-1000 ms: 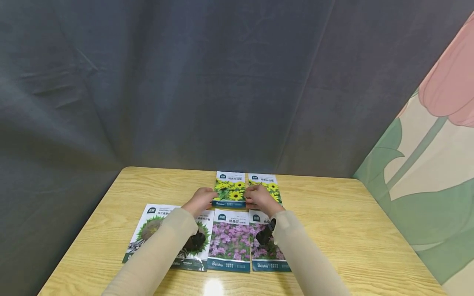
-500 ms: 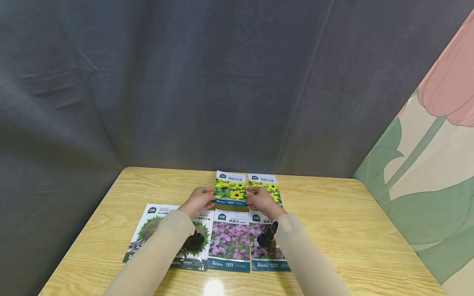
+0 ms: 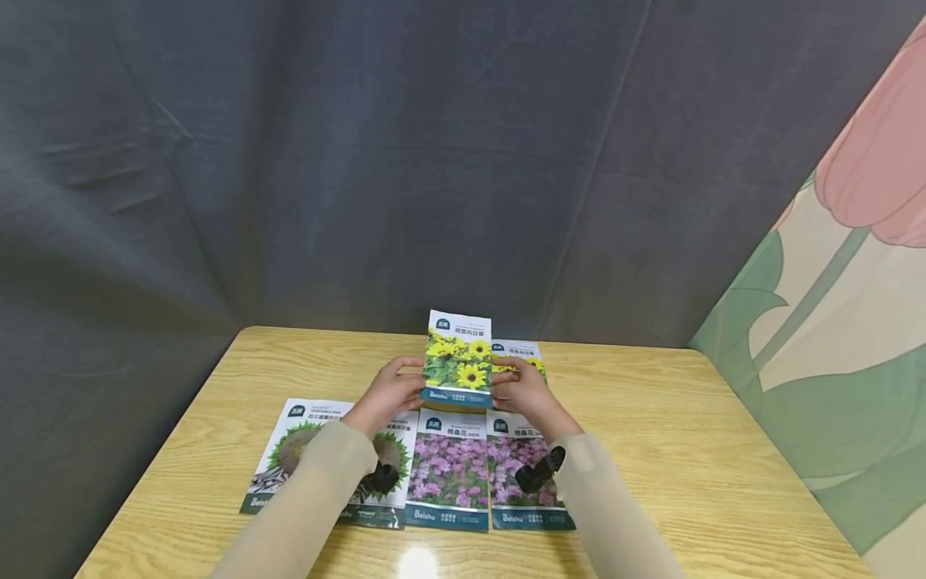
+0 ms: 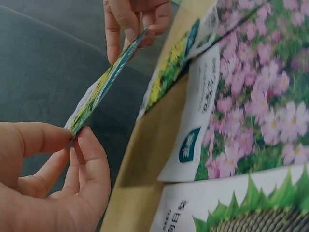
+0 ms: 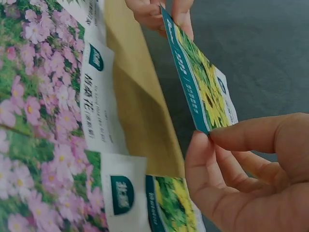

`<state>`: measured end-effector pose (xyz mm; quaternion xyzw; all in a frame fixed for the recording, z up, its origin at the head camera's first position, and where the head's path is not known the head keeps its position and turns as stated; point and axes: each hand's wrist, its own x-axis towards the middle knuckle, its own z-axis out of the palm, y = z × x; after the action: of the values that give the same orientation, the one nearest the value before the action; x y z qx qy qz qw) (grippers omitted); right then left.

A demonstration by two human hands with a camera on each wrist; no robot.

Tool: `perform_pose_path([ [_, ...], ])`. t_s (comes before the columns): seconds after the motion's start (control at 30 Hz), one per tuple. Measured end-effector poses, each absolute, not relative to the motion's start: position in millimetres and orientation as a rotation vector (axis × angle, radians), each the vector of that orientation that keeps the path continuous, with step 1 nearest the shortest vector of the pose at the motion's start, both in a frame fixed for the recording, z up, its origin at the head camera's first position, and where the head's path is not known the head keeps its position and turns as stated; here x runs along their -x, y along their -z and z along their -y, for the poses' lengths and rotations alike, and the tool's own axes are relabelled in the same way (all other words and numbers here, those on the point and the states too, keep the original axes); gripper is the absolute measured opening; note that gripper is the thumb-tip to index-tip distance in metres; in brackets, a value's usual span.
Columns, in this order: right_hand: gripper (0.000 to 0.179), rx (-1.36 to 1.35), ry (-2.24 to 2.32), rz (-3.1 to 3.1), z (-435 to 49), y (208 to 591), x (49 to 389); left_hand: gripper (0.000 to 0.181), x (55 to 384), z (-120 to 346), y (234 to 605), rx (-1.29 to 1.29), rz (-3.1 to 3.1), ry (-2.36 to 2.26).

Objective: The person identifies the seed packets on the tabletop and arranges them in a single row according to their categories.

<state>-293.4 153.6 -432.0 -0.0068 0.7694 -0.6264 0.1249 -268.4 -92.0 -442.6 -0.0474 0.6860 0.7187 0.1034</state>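
A seed packet with yellow sunflowers (image 3: 459,354) is held up off the table, tilted, between both hands. My left hand (image 3: 394,394) pinches its lower left edge between thumb and fingers, plain in the left wrist view. At the opposite edge my right hand (image 3: 524,394) pinches the packet, thumb on the printed face in the right wrist view. A second yellow-flower packet (image 3: 522,349) lies behind the right hand, partly covered. Nearer the front lie two pink-flower packets, one in the middle (image 3: 448,474) and one under the right forearm (image 3: 506,482).
Two packets picturing a sunflower head, a left one (image 3: 292,442) and its neighbour (image 3: 394,450), lie partly under the left sleeve. They share the wooden table (image 3: 673,450) with the others. A dark curtain (image 3: 434,161) hangs behind the table, and a flower-patterned wall (image 3: 854,338) stands right.
Both hands have lifted the yellow sunflower packet off the table and tilted it up, shifting it slightly right. The other packets have stayed where they were.
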Motion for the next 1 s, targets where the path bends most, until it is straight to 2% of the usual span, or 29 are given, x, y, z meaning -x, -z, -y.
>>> perform_pose_path([
  [0.43, 0.047, 0.217, 1.739, -2.415, -187, 414, 262, 0.036, 244, 74, 440, -0.013, -2.043, -2.124],
  [1.0, 0.05, 0.164, 1.645, -2.459, -233, 400, 219, 0.035, 211, 31, 440, -0.182, -2.001, -2.137],
])
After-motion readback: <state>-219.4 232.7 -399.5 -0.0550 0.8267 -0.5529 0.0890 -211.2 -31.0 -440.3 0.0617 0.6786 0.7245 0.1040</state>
